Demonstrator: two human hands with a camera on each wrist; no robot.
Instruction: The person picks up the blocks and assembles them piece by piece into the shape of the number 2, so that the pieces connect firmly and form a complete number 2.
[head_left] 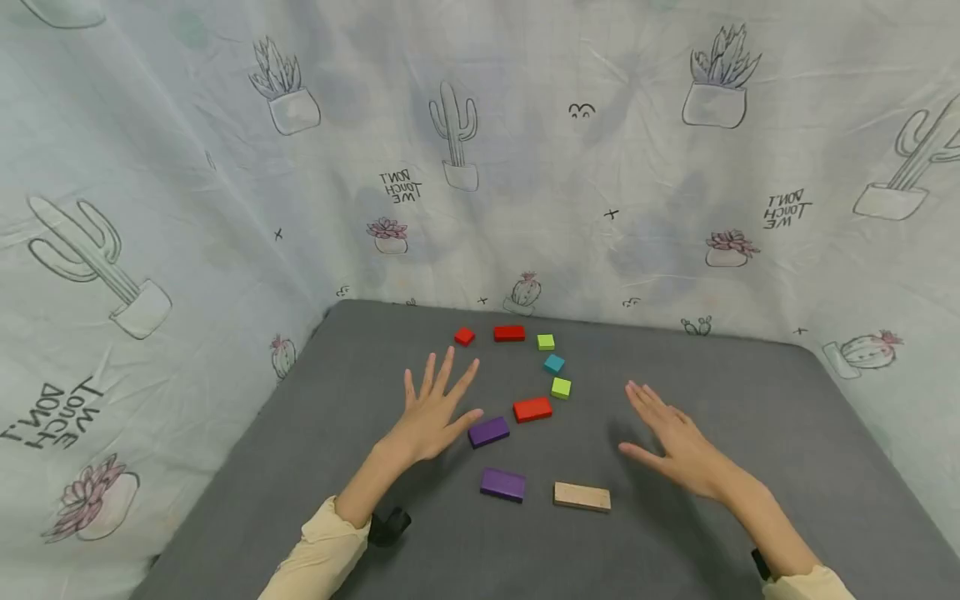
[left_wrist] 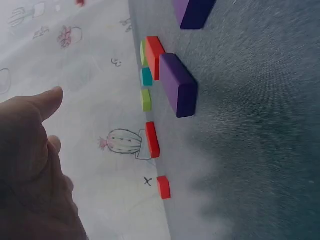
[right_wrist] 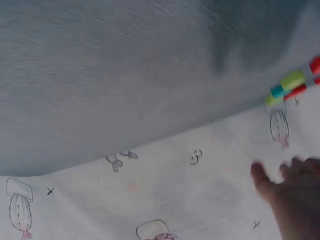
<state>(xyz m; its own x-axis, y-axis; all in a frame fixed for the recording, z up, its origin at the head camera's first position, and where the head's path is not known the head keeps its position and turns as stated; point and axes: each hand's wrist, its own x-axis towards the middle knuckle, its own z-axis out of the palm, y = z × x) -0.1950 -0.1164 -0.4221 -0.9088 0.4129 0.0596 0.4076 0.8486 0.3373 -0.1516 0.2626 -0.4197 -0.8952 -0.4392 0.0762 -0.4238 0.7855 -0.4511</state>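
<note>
My left hand (head_left: pixel 429 419) hovers with spread fingers over the grey table, its thumb nearest a purple block (head_left: pixel 489 432). A second purple block (head_left: pixel 503 485) lies closer to me, beside a plain wooden block (head_left: pixel 582 497). To the right, my right hand (head_left: pixel 678 447) is held above the surface with straight fingers, touching nothing. Between the hands lie a red block (head_left: pixel 532 409), a lime cube (head_left: pixel 561 388) and a teal cube (head_left: pixel 554 363). In the left wrist view the left hand (left_wrist: pixel 35 165) is apart from the blocks; the right wrist view shows the right hand (right_wrist: pixel 297 195) holding nothing.
Toward the back edge lie a small red cube (head_left: pixel 464 337), a longer red block (head_left: pixel 509 333) and another lime cube (head_left: pixel 546 342). A pale curtain (head_left: pixel 525 167) printed with cacti hangs behind and beside the grey table (head_left: pixel 720 383).
</note>
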